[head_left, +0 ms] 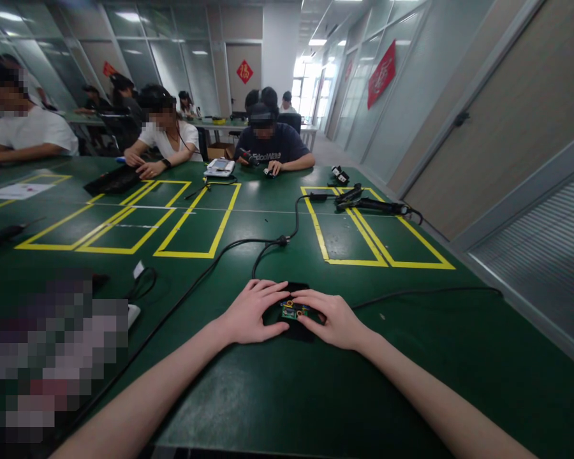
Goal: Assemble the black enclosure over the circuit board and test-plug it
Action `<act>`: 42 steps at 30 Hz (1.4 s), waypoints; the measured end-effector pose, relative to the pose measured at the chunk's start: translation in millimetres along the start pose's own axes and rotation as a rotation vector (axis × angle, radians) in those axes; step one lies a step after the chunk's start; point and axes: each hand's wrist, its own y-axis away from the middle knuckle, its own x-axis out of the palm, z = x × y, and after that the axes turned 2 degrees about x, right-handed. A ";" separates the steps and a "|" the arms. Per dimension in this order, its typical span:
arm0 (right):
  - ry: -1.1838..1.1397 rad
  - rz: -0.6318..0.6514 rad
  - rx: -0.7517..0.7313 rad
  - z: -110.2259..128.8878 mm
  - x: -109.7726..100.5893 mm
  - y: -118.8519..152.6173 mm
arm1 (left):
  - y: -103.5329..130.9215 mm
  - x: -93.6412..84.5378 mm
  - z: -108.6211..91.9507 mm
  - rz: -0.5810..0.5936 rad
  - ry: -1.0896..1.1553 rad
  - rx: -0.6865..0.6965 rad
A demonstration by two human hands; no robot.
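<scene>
A small green circuit board (289,313) with yellow ring-shaped coils and blue-yellow parts lies in front of me on a flat black piece (299,330). My left hand (256,312) rests at its left side, fingers stretched over the far edge and thumb apart near the close edge. From the other side, my right hand (333,319) has its thumb and fingertips closed round the board's right part. Both hands partly cover the board and the black piece, so the exact contact of the left fingertips cannot be made out.
A black cable (210,268) crosses the green table (249,395). Yellow tape rectangles (186,256) mark its far half. Black tools (377,205) lie at the far right, a white device (219,167) farther back. Co-workers sit opposite. A blurred patch (52,363) covers the near left.
</scene>
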 end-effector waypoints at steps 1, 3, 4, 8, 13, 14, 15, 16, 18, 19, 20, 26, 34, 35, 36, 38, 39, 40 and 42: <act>0.009 -0.003 0.006 -1.4 0.8 -0.1 | 0.1 -0.5 0.2 0.014 -0.003 0.003; 0.011 -0.005 0.019 -3.4 1.6 -0.4 | 0.1 -1.7 0.4 0.039 0.007 0.003; 0.004 -0.007 0.019 -3.9 1.8 -0.6 | -0.1 -2.5 0.4 0.051 0.015 -0.002; -0.006 -0.010 0.010 -5.1 2.6 -1.6 | -1.7 -5.9 -1.0 0.093 0.042 -0.038; 0.001 0.014 0.027 -4.9 1.3 -2.2 | -3.1 -7.2 -2.1 0.082 0.068 -0.065; -0.007 0.019 0.029 -4.4 0.4 -2.2 | -3.0 -6.4 -1.7 0.063 0.076 -0.068; -0.015 0.024 0.036 -3.8 -0.6 -2.2 | -2.8 -5.3 -1.1 0.039 0.084 -0.071; -0.021 0.028 0.047 -3.1 -1.4 -2.2 | -2.5 -3.9 -0.4 0.008 0.092 -0.074; -0.027 0.023 0.080 -1.8 -2.2 -2.3 | -1.7 -1.2 1.1 -0.062 0.114 -0.075; -0.026 0.017 0.094 -1.4 -1.9 -2.4 | -1.4 -0.1 1.7 -0.091 0.126 -0.071; -0.023 0.009 0.102 -1.2 -1.1 -2.5 | -1.1 0.8 2.1 -0.114 0.136 -0.069; 0.058 -0.079 0.113 -5.3 6.3 -4.7 | -1.6 3.3 4.3 -0.142 0.090 -0.117; 0.080 -0.099 0.116 -10.3 7.9 -6.7 | -3.1 6.0 10.1 -0.123 0.012 -0.130; 0.072 -0.099 0.113 -9.8 6.9 -6.8 | -3.0 5.9 10.5 -0.125 0.013 -0.131; 0.064 -0.099 0.115 -9.3 5.3 -7.0 | -2.9 5.9 10.8 -0.125 0.015 -0.131; 0.058 -0.094 0.133 -8.8 -0.4 -6.9 | -2.7 5.8 11.2 -0.126 0.019 -0.134; 0.064 -0.088 0.146 -9.3 -4.3 -6.5 | -2.6 5.8 11.3 -0.125 0.021 -0.136; 0.074 -0.076 0.156 -10.3 -8.7 -5.9 | -2.6 5.9 11.3 -0.126 0.023 -0.138; 0.097 -0.036 0.164 -14.2 -17.6 -4.0 | -2.5 6.1 11.3 -0.130 0.030 -0.141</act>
